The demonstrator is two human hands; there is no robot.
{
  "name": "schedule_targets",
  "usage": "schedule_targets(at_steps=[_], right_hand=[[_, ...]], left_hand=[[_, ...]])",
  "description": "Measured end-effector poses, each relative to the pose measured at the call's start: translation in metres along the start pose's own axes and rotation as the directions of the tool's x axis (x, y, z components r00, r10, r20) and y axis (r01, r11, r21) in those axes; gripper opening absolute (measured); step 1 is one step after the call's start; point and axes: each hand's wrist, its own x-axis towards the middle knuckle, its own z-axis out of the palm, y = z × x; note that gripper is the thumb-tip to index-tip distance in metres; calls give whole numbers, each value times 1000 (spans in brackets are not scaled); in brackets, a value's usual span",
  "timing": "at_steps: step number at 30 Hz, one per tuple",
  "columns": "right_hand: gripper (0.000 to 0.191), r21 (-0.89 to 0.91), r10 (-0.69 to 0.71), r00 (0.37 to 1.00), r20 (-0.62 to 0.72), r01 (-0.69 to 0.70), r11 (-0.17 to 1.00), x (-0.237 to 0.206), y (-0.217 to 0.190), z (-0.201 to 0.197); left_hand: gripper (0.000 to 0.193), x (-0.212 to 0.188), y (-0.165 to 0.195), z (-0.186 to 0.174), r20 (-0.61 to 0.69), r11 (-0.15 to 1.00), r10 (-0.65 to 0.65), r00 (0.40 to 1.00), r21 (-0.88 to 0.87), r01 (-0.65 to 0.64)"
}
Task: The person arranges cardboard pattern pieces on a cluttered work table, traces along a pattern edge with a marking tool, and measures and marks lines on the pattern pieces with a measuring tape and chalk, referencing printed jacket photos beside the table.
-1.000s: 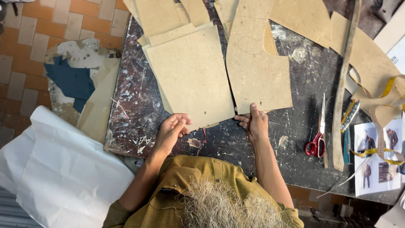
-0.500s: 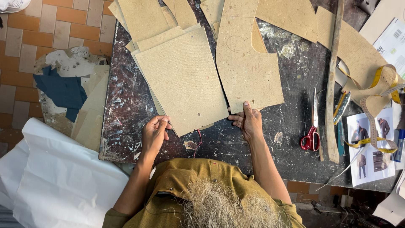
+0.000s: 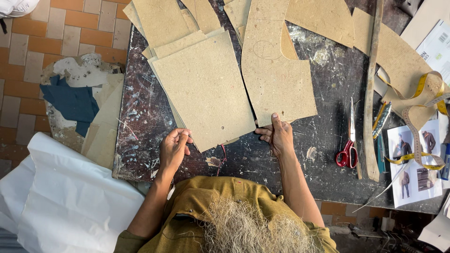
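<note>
Left hand [image 3: 174, 147] pinching the near corner of a stacked cardboard pattern piece [image 3: 204, 89]. Right hand [image 3: 277, 136] gripping the lower edge of a curved cardboard piece [image 3: 276, 79], thumb on top. Red-handled scissors [image 3: 349, 145] well to the right on the dark worktop [image 3: 140, 117].

Bare table [image 3: 328, 154] between cardboard pattern [image 3: 281, 79], scissors [image 3: 348, 152]

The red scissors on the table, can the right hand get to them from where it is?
Probably yes. The red scissors lie in the open on the dark table, to the right of the right hand, which holds the edge of a cardboard pattern piece. Nothing lies between them.
</note>
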Motion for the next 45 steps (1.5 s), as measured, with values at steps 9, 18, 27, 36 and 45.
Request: schedule_targets(at_steps=[9, 18, 27, 36, 45], right_hand=[[34, -202, -263, 929, -260, 214, 956, -4, -63, -69], [49, -51, -187, 922, -340, 181, 982, -5, -102, -93], [102, -936, -456, 886, -88, 83, 341, -1, -67, -40], [119, -952, -488, 871, -55, 101, 288, 5, -63, -38], [127, -963, -371, 921, -122, -20, 267, 6, -69, -21]], left_hand=[[25, 0, -2, -5, 56, 993, 17, 998, -118, -10], [23, -2, 13, -5, 41, 997, -27, 999, -66, 30], [21, -4, 12, 5, 31, 993, -54, 998, -105, 57], [22, -4, 8, 7, 12, 997, -32, 999, -69, 33], [22, -7, 12, 10, -6, 996, -29, 1000, -83, 29]])
